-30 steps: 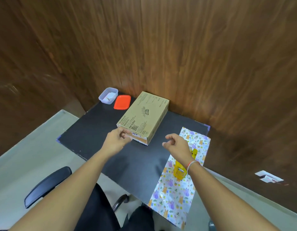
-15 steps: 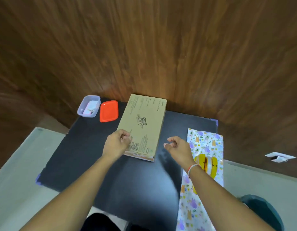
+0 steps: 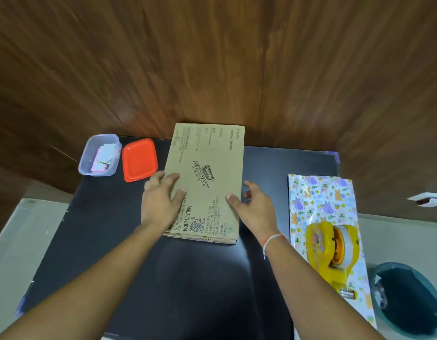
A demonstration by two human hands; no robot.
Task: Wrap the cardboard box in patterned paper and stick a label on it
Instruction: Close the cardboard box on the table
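Item 1: cardboard box [image 3: 207, 173]. We find it lying flat on the black surface [image 3: 109, 231], middle to far, its far end against the wooden wall [image 3: 212, 57]. Printed face up; "ENERGY" and "MADE IN INDIA" are legible to us.

Item 2: left hand [image 3: 161, 200]. We note it resting on the box's near left edge, thumb and fingers straight on the top face. Grip released, nothing clasped.

Item 3: right hand [image 3: 255, 207]. We see the thumb touching the top face by the right edge, fingers reaching loosely down the right side. Grip released; whether the fingers touch the side wall we cannot tell. A red and white thread circles the wrist.

Item 4: patterned paper [image 3: 320, 200]. We log one sheet, flat at the right of the surface, apart from the box, its near end running past the surface edge.

Item 5: yellow tape dispenser [image 3: 332, 251]. We find it standing on the near half of the paper.

Item 6: clear plastic tub [image 3: 99, 155], far left, holding small paper pieces, possibly labels.

Item 7: red lid [image 3: 138, 159], just beside the tub, between it and the box.

Item 8: dark bin [image 3: 409, 298], on the floor, near right.
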